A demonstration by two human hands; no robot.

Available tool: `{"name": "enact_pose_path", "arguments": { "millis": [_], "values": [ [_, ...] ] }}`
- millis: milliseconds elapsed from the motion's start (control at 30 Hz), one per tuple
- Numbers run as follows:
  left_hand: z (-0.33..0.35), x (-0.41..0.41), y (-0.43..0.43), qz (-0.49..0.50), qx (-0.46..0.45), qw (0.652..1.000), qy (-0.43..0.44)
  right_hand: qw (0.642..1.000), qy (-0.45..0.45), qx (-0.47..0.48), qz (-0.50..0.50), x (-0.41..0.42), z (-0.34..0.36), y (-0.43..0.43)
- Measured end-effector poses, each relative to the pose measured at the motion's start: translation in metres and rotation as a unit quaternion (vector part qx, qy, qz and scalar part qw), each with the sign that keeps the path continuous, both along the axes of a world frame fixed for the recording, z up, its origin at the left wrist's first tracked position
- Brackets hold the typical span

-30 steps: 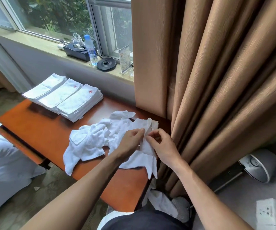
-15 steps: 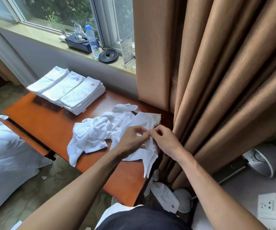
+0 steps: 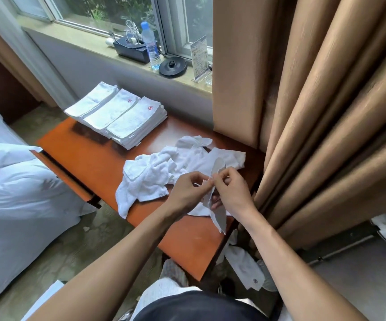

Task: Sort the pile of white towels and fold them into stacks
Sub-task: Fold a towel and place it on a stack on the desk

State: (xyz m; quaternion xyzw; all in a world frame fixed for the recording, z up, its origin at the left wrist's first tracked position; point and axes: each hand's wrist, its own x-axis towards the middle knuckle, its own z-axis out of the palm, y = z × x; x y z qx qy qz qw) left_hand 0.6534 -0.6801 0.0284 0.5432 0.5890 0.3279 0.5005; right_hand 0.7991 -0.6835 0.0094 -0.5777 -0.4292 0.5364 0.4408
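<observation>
A loose pile of white towels (image 3: 157,174) lies on the orange table (image 3: 90,151), near its right side. Three stacks of folded white towels (image 3: 117,117) stand side by side at the table's far left corner, two with red emblems on top. My left hand (image 3: 187,193) and my right hand (image 3: 232,193) meet above the pile's near edge. Both pinch the upper edge of one thin white towel (image 3: 218,216), which hangs down between them over the table's edge.
Tan curtains (image 3: 314,112) hang close on the right of the table. A window sill behind holds a water bottle (image 3: 151,47), a black box (image 3: 130,49), a black disc (image 3: 173,66) and a card stand. A white bed (image 3: 13,193) is on the left. Another white cloth (image 3: 245,267) lies on the floor.
My hands have drawn closer together and lifted the thin towel's edge off the pile. The view has shifted, so the table sits lower and farther right in the frame.
</observation>
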Motion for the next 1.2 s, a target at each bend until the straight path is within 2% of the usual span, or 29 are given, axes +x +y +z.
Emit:
{"name": "enact_pose_path", "arguments": {
  "millis": [233, 400, 567, 700, 767, 867, 933, 1067, 1200],
  "values": [
    [0.0, -0.036, -0.008, -0.037, 0.013, 0.999, 0.0, 1.0, -0.006, -0.003, 0.016, -0.034, -0.01, 0.009],
    [-0.012, -0.086, -0.004, -0.015, 0.023, 0.999, -0.022, 0.994, 0.09, -0.042, 0.054, -0.086, -0.005, 0.015],
    [-0.014, -0.161, 0.012, -0.012, -0.007, 0.997, -0.076, 0.995, 0.062, -0.038, 0.066, -0.158, 0.004, 0.028],
    [-0.009, -0.241, 0.033, -0.03, 0.006, 0.999, -0.038, 0.995, -0.018, 0.011, 0.099, -0.227, 0.009, 0.038],
    [0.0, -0.284, 0.044, -0.046, 0.038, 0.998, -0.011, 0.987, -0.087, 0.045, 0.13, -0.26, 0.01, 0.047],
    [0.011, -0.345, 0.066, -0.059, 0.088, 0.994, 0.022, 0.938, -0.27, 0.142, 0.166, -0.305, 0.009, 0.076],
    [0.017, -0.384, 0.078, -0.061, 0.115, 0.99, 0.05, 0.898, -0.35, 0.206, 0.17, -0.336, 0.012, 0.095],
    [0.024, -0.455, 0.084, -0.044, 0.124, 0.987, 0.091, 0.847, -0.425, 0.27, 0.172, -0.394, 0.015, 0.114],
    [0.037, -0.509, 0.098, -0.021, 0.18, 0.978, 0.101, 0.827, -0.443, 0.295, 0.183, -0.435, 0.025, 0.136]
  ]
}}
